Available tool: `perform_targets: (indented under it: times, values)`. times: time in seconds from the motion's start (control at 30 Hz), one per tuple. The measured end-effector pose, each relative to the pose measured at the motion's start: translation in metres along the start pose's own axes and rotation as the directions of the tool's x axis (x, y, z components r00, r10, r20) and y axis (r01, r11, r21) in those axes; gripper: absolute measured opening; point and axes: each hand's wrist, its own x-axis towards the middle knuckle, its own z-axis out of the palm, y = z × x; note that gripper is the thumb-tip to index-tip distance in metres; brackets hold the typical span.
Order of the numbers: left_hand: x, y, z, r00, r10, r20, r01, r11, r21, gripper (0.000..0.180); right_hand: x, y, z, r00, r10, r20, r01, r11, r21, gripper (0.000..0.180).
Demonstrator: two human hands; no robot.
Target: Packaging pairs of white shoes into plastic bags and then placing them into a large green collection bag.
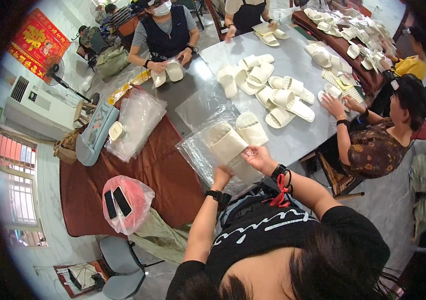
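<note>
At the near edge of the grey table, a cream slipper lies over a clear plastic bag. My right hand pinches this slipper at its near right edge. Close beside it on the right, a second cream slipper lies on the table, untouched by either hand. My left hand is closed at the near edge of the bag, below the first slipper. Slight blur softens its fingers, and the bag's near part is partly covered by my hands.
A pile of cream slippers lies ahead to the right. Stacked clear bags and a pink bag with two phones rest on the brown cloth at left. Co-workers handle slippers across the table and at right.
</note>
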Motion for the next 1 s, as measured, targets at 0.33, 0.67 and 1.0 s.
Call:
perform_targets:
  times: [0.33,0.67,1.0]
  values:
    - [-0.046,0.084,0.022,0.876,-0.012,0.483,0.070,0.992,-0.101,0.023,0.031,-0.032,-0.010,0.992,0.123,0.005,-0.121,0.980,-0.158,0.027]
    - [-0.074,0.158,-0.057,0.954,0.180,0.239,-0.121,0.963,-0.241,0.017,-0.009,-0.055,0.058,0.972,0.221,0.081,-0.135,0.805,-0.578,0.035]
    - [-0.075,0.183,-0.073,0.944,0.209,-0.254,-0.320,0.756,-0.571,0.013,-0.040,-0.067,0.070,0.877,0.154,0.455,0.477,-0.388,-0.788,0.047]
